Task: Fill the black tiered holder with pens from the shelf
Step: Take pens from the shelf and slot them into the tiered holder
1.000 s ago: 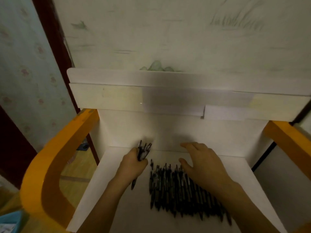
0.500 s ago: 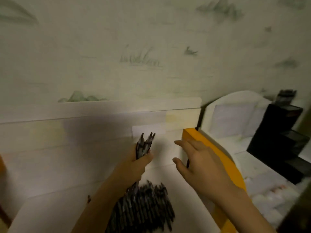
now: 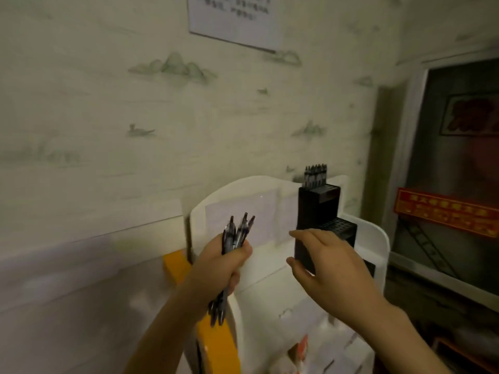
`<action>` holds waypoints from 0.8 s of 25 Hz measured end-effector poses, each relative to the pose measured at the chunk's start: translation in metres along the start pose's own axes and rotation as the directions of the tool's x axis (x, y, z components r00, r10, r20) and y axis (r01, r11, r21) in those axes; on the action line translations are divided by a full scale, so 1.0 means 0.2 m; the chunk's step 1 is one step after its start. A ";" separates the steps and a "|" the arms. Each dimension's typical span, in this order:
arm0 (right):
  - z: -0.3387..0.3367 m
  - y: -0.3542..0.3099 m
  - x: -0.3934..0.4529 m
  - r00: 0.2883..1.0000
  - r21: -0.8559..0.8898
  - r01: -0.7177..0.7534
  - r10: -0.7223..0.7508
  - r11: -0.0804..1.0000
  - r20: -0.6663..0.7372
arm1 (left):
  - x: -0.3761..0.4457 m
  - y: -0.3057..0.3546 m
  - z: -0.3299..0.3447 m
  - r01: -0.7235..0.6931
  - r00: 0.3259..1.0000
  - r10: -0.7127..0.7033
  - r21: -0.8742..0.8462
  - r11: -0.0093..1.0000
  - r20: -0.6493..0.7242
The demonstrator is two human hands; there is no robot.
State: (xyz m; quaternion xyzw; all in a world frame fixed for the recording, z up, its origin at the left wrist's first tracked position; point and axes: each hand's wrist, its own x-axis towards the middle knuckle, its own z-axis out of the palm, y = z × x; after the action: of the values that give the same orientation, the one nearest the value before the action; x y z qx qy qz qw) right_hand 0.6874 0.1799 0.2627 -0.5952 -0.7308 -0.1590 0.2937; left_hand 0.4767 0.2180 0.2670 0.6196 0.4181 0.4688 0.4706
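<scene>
Now the left hand (image 3: 216, 268) is gripping a bunch of pens (image 3: 234, 238) while the right hand (image 3: 329, 263) is reaching toward the holder (image 3: 321, 214).

The left fist is wrapping round the middle of the bunch, pens sticking out above and below it. The right hand is hanging wide and empty, fingers relaxed, just in front of the black holder's lower tiers; whether it is touching is unclear. The holder is standing on a white shelf (image 3: 378, 238) against the wall, with more pens (image 3: 315, 176) sitting upright in its top tier.
</scene>
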 end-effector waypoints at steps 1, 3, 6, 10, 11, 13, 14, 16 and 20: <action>-0.03 0.13 0.00 1.000 -0.010 -0.016 0.016 1.000 -0.004 | 0.06 0.00 0.12 0.003 1.000 -0.003 -0.013 1.000 0.019; -0.08 0.37 0.00 0.999 -0.029 -0.048 0.048 0.998 -0.001 | 0.17 0.01 0.34 0.007 0.999 -0.005 -0.026 1.000 0.054; -0.13 0.70 0.02 0.997 -0.044 -0.083 0.083 0.996 0.005 | 0.33 0.04 0.65 0.007 0.996 -0.005 -0.026 1.000 0.087; -0.13 1.03 0.07 0.995 -0.044 -0.102 0.102 0.994 0.011 | 0.52 0.04 0.94 0.022 0.992 -0.019 -0.022 1.000 0.122; -0.12 1.08 0.09 0.995 -0.050 -0.103 0.103 0.993 0.011 | 0.56 0.03 0.99 0.025 0.991 -0.023 -0.014 1.000 0.131; -0.08 1.20 0.14 0.994 -0.038 -0.105 0.105 0.994 0.003 | 0.66 0.00 1.08 0.031 0.989 -0.032 0.004 0.999 0.144; -0.05 1.25 0.18 0.995 -0.031 -0.100 0.099 0.995 -0.006 | 0.72 -0.01 1.11 0.034 0.989 -0.035 0.008 0.999 0.146; 0.02 1.35 0.26 0.997 -0.025 -0.081 0.081 0.996 -0.020 | 0.85 -0.05 1.16 0.037 0.989 -0.037 0.008 0.999 0.141; 0.20 1.50 0.48 1.000 -0.012 -0.028 0.028 1.000 -0.002 | 1.10 -0.13 1.19 -0.002 0.991 0.003 -0.004 1.000 0.135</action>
State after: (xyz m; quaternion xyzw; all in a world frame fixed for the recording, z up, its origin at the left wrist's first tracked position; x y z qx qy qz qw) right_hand 0.9564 0.3497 0.2566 -0.6072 -0.7211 -0.1598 0.2929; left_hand 0.7528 0.3895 0.2554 0.6493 0.3837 0.4274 0.4985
